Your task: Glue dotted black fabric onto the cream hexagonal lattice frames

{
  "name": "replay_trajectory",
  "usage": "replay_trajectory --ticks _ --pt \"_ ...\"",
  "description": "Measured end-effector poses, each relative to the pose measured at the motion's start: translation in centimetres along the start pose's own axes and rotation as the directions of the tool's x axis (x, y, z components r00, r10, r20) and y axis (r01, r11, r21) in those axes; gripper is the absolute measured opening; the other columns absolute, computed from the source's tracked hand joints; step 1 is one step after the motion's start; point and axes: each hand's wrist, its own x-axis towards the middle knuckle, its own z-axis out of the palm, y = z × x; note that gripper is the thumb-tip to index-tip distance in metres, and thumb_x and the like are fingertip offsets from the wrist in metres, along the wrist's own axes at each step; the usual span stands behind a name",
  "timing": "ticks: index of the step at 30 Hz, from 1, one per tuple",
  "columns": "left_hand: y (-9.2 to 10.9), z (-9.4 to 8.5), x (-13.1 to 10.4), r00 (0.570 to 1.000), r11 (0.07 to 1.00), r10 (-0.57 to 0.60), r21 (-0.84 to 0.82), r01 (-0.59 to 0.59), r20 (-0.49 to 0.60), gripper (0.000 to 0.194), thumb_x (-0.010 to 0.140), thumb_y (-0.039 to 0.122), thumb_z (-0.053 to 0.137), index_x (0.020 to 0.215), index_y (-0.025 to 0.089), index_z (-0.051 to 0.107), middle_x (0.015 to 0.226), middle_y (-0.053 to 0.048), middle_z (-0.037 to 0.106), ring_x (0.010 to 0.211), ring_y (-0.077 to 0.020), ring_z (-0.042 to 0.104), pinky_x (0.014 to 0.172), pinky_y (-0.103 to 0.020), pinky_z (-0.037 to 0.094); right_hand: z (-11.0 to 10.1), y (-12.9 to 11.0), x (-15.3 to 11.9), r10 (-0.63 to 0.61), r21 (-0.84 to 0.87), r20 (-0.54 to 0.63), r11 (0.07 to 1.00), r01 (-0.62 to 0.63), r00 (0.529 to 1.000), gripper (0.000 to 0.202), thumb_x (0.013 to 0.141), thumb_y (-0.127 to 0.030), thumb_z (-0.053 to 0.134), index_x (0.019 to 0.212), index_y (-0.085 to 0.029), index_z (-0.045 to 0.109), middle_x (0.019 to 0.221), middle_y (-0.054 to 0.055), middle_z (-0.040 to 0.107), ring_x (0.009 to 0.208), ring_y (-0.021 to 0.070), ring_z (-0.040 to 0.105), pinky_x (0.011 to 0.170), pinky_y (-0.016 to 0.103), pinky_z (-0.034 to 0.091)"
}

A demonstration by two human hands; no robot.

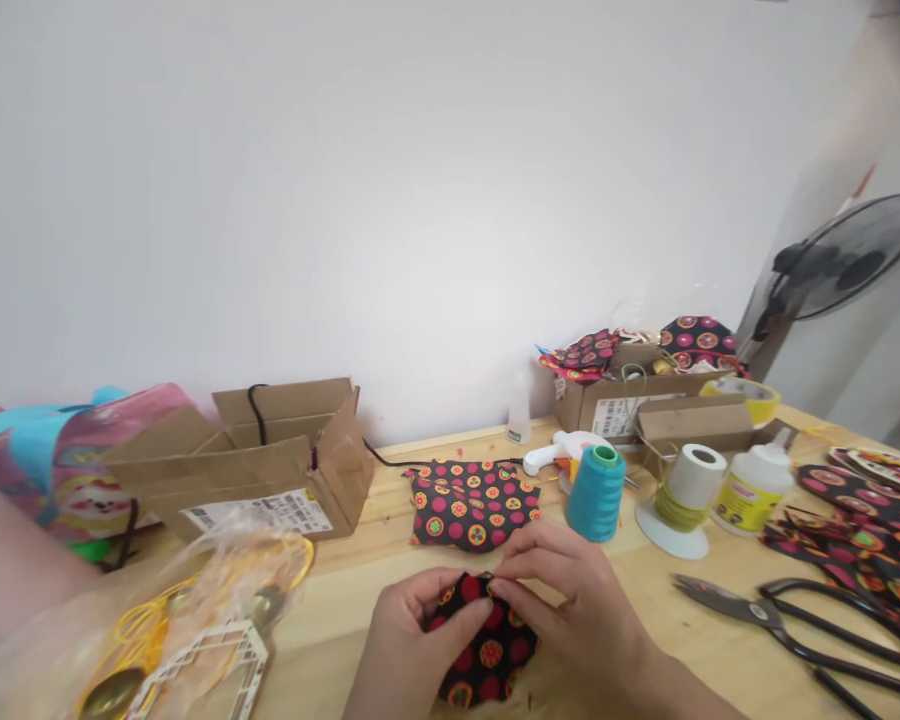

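Between my two hands is a small piece of black fabric (490, 655) printed with red dots and orange flower circles. My left hand (420, 630) grips its left side, the thumb pressed flat over the front. At the top edge, the fingertips of my right hand (570, 600) pinch the cloth; whether a needle or thread is there is too small to tell. Just behind my hands lies a larger piece of the same patterned fabric (476, 505). A cone of turquoise thread (596, 495) stands beyond my right hand.
Black scissors (757, 612), a glue bottle (754, 490) and a spool of green cord (679, 507) stand or lie at right. Behind them is a box of fabric pieces (607, 410) near a white glue gun (555, 452). Left are a cardboard box (270, 480) and a plastic bag (217, 580).
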Motion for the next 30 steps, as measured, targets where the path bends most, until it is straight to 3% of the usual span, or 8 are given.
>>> replay_trajectory --ticks 3,8,12,16,25,30 --pt "0.1 0.1 -0.2 0.999 0.997 -0.048 -0.052 0.049 0.021 0.014 0.059 0.027 0.069 0.068 0.017 0.070 0.066 0.000 0.071 0.065 -0.0148 0.060 0.061 -0.022 0.047 0.1 -0.1 -0.1 -0.071 -0.068 -0.028 0.995 0.069 0.997 0.008 0.075 -0.010 0.060 0.070 -0.014 0.065 0.070 0.006 0.063 0.066 0.0142 0.056 0.059 0.025 0.045" --pt "0.3 0.3 -0.4 0.991 0.974 -0.131 -0.183 0.136 0.041 0.019 0.054 0.028 0.072 0.068 0.016 0.069 0.062 -0.001 0.070 0.062 -0.0154 0.061 0.060 -0.024 0.048 0.4 -0.2 -0.3 -0.012 -0.074 -0.038 0.997 0.009 0.999 0.010 0.075 -0.009 0.058 0.070 -0.016 0.062 0.072 0.005 0.062 0.068 0.0140 0.057 0.059 0.023 0.046" --pt "-0.1 0.2 -0.4 0.993 0.985 -0.107 -0.130 0.112 0.045 0.014 0.057 0.028 0.070 0.065 0.016 0.069 0.063 -0.001 0.071 0.063 -0.0155 0.061 0.059 -0.023 0.048 0.5 -0.3 -0.5 0.031 -0.034 -0.026 0.999 -0.032 0.999 0.010 0.075 -0.009 0.058 0.068 -0.016 0.061 0.071 0.004 0.061 0.068 0.0136 0.056 0.060 0.023 0.046" --pt "-0.4 0.0 -0.3 0.997 0.998 -0.051 -0.034 0.053 0.060 0.015 0.061 0.028 0.067 0.071 0.017 0.070 0.068 -0.001 0.071 0.065 -0.0156 0.061 0.062 -0.023 0.047 0.5 -0.5 -0.4 0.052 -0.002 0.017 0.999 -0.052 0.998 0.007 0.073 -0.014 0.061 0.080 -0.016 0.063 0.080 0.006 0.064 0.078 0.0163 0.057 0.069 0.027 0.046" --pt "-0.5 0.3 -0.4 0.998 0.999 -0.029 0.031 0.027 0.059 0.016 0.064 0.023 0.065 0.077 0.017 0.071 0.067 -0.001 0.071 0.066 -0.0146 0.059 0.063 -0.023 0.046 0.9 -0.5 -0.2 -0.118 -0.083 0.035 0.989 0.121 0.992 0.012 0.078 -0.011 0.056 0.073 -0.016 0.065 0.073 0.005 0.064 0.067 0.0145 0.054 0.059 0.026 0.045" --pt "-0.3 0.3 -0.5 0.995 0.998 -0.063 0.001 0.063 0.081 0.018 0.063 0.026 0.066 0.076 0.015 0.070 0.068 -0.002 0.071 0.064 -0.0149 0.058 0.062 -0.025 0.045 0.8 -1.1 -0.3 -0.147 -0.168 0.063 0.973 0.156 0.987 0.014 0.081 -0.012 0.052 0.073 -0.017 0.063 0.071 0.005 0.064 0.063 0.0148 0.053 0.055 0.027 0.045"
